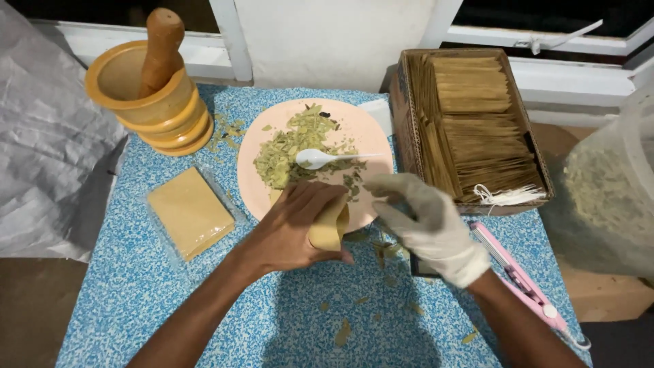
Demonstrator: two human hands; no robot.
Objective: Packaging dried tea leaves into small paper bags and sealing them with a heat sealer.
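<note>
One small table with a blue speckled cover (170,300) carries everything here. At its left edge hangs one sheet of crumpled grey plastic (48,150); at the right stands one large translucent plastic container of crushed greenish leaf (606,191). One brown cardboard box (403,116) at the back right is packed with rows of tan paper bags, too many to count, with one bunch of white strings at its front corner. One round pink plate (368,133) in the middle holds one heap of dried green leaf pieces (289,150) and one white plastic spoon (320,158) lying on it. At the back left sits one yellow wooden mortar (146,99) with one brown pestle (162,48) leaning in it. One clear packet of flat yellow sheets (191,212) lies in front of the mortar. One pink slim sealer tool (518,276) lies at the right edge.

The bare left hand (289,228) is closed around one small tan paper bag (330,228) at the plate's near rim. The right hand in a white glove (426,221) is just beside the bag, its fingers curled and pinched together; what they hold cannot be told. Scattered leaf bits (344,332) dot the cover.
</note>
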